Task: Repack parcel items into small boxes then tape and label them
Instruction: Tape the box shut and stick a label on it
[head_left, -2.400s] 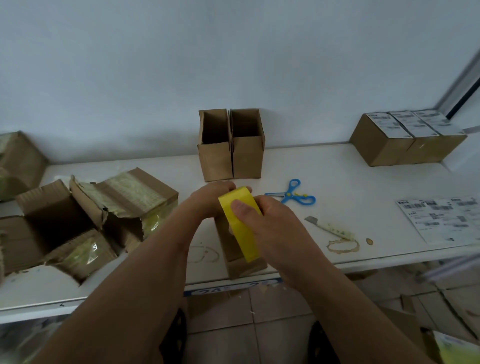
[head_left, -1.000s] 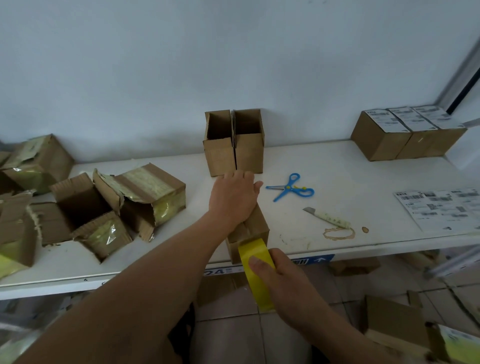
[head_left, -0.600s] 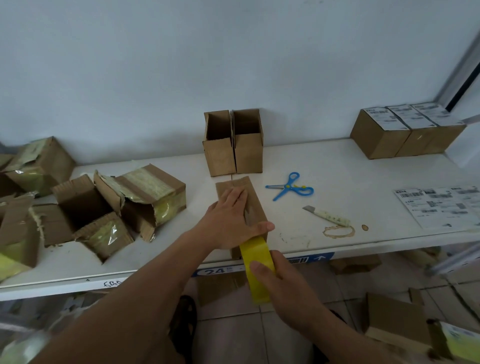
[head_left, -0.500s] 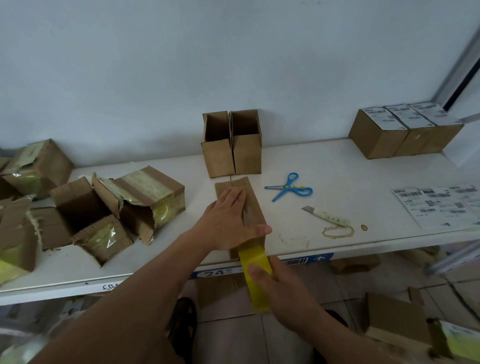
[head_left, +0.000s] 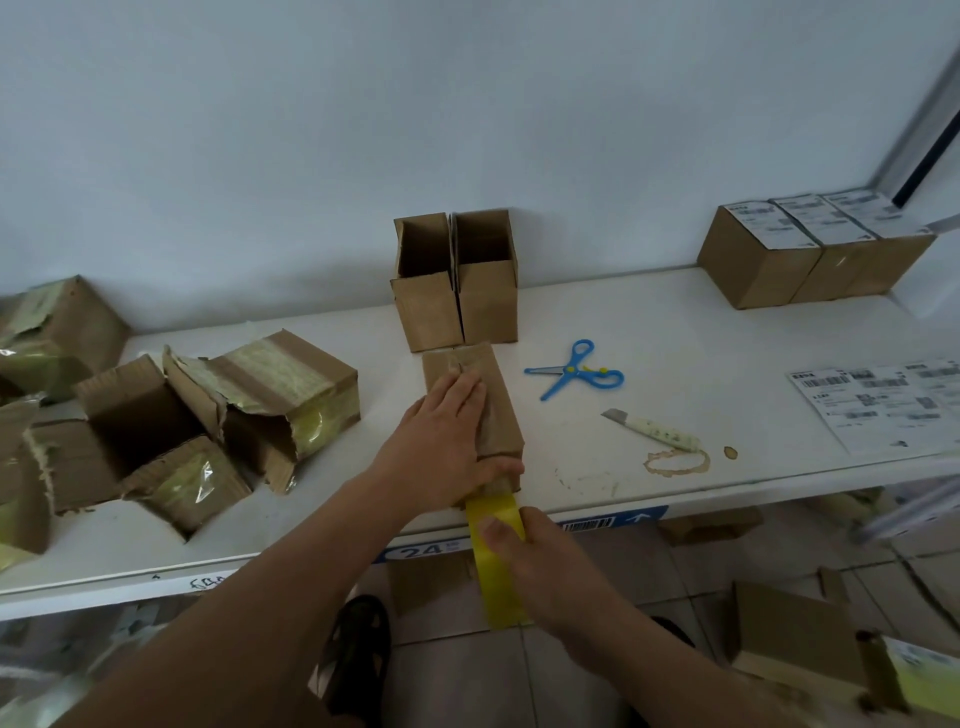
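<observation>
1. At the far left of the frame, torn parcel boxes (head_left: 171, 431) lie in a heap on the white table (head_left: 675, 332), several split open with yellowish tape and plastic showing.
2. Left of centre, the left hand (head_left: 447, 441) lies flat on top of a small box (head_left: 483, 400) lying on its side near the table's front edge. The fingers are straight and close together, pressing down, with the thumb stretched along the box's near end.
3. In the centre, against the wall, two open boxes (head_left: 457, 291) stand upright side by side, touching, just behind the small box.
4. In the lower centre, the right hand (head_left: 540, 556) grips a yellow tape roll (head_left: 496, 561) just below the table edge, thumb on its outer face and fingers curled round it. The roll's top meets the small box's near end.
5. Right of centre, blue scissors (head_left: 574, 369) lie on the table, and a box cutter (head_left: 654, 428) lies nearer the front, beside a brown ring stain (head_left: 675, 461).
6. In the upper right, three sealed, labelled boxes (head_left: 810, 249) sit in a row.
7. At the right edge, a sheet of labels (head_left: 883, 400) lies flat.
</observation>
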